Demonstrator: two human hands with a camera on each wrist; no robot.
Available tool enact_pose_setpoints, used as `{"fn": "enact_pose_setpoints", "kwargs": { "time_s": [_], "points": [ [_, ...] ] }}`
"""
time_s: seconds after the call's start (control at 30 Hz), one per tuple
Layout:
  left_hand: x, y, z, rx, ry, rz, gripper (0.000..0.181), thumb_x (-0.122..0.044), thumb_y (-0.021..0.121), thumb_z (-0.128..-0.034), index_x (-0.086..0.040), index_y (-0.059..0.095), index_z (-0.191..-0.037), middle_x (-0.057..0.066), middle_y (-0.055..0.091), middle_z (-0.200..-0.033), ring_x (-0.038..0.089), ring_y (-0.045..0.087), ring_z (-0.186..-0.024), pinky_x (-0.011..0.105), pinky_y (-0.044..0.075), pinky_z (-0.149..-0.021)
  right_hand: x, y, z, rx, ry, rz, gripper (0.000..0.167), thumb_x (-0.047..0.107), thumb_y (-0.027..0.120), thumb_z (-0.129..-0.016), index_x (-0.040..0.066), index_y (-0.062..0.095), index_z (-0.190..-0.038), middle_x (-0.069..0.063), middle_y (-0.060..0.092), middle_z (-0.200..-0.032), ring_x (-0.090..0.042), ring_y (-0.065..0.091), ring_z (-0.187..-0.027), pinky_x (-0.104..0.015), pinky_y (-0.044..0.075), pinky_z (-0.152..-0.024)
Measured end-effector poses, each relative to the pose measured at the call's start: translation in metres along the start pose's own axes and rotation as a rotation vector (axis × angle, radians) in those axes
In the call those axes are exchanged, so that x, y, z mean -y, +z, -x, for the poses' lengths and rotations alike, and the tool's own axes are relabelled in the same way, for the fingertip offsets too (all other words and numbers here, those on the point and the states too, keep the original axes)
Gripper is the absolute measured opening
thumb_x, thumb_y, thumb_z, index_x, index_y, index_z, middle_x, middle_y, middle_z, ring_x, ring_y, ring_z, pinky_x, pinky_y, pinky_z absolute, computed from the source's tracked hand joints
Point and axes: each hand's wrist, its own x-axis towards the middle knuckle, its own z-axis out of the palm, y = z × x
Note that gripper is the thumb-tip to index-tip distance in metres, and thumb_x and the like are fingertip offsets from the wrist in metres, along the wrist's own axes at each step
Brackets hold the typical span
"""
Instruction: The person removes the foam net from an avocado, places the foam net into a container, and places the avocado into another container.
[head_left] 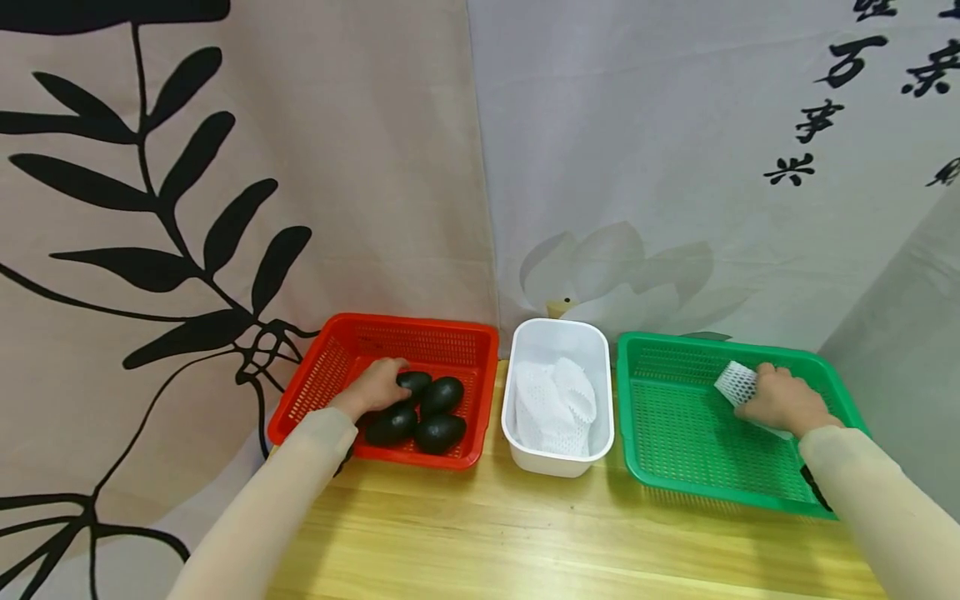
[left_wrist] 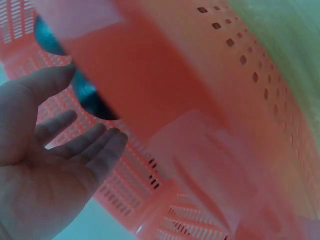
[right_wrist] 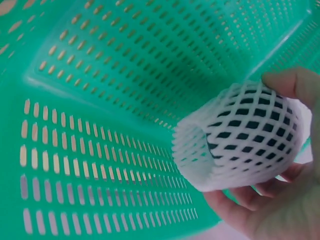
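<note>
In the head view my left hand reaches into the red basket beside several dark avocados. In the left wrist view its thumb and fingers are parted and loosely bent, with the thumb tip close to an avocado. Over in the green basket, my right hand grips an avocado in a white foam net sleeve. One end of the sleeve gapes, and dark skin shows through the mesh. Thumb and fingers press on opposite sides of it.
Between the two baskets stands a white plastic bin with white foam net sleeves inside. All three containers are on a wooden table. Behind them hangs a printed cloth, close to their far rims.
</note>
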Motion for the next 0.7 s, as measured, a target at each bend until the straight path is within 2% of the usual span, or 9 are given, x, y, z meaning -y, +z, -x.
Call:
{"fn": "enact_pose_setpoints", "kwargs": {
  "time_s": [0.17,0.33,0.53,0.7],
  "points": [
    [-0.006,-0.005,0.006,-0.04,-0.003,-0.008,0.06,-0.019,0.069,-0.1008,0.008,0.048,-0.15,0.029,0.051,-0.149,0.042,0.054,-0.132,0.056,0.045,-0.111,-0.001,-0.006,0.003,-0.063,-0.027,-0.003,0.089,0.033,0.08,-0.084,-0.027,0.035,-0.133,-0.046,0.046,-0.115,-0.059,0.052,-0.095,-0.064,0.049,-0.069],
    [-0.013,-0.007,0.011,-0.106,0.011,-0.007,0.059,-0.025,0.067,-0.1024,0.004,0.049,-0.151,0.028,0.046,-0.154,0.044,0.048,-0.139,0.059,0.04,-0.114,0.002,-0.008,0.007,-0.113,-0.052,-0.032,0.093,0.033,0.079,-0.085,-0.024,0.032,-0.142,-0.047,0.043,-0.124,-0.061,0.048,-0.103,-0.067,0.047,-0.074],
    [-0.023,-0.01,0.021,-0.2,0.074,-0.01,0.056,-0.028,0.067,-0.1031,-0.001,0.053,-0.15,0.022,0.05,-0.151,0.041,0.051,-0.136,0.058,0.044,-0.11,0.012,-0.009,0.018,-0.188,-0.096,-0.064,0.09,0.031,0.08,-0.085,-0.02,0.035,-0.145,-0.043,0.046,-0.127,-0.058,0.049,-0.105,-0.066,0.048,-0.074],
    [-0.041,-0.013,0.036,-0.27,0.139,0.021,0.052,-0.027,0.068,-0.1025,-0.003,0.056,-0.147,0.018,0.053,-0.15,0.038,0.052,-0.136,0.056,0.045,-0.11,0.024,-0.014,0.03,-0.237,-0.121,-0.074,0.09,0.032,0.082,-0.086,-0.017,0.037,-0.146,-0.04,0.048,-0.128,-0.056,0.049,-0.107,-0.066,0.047,-0.075]
  ]
}}
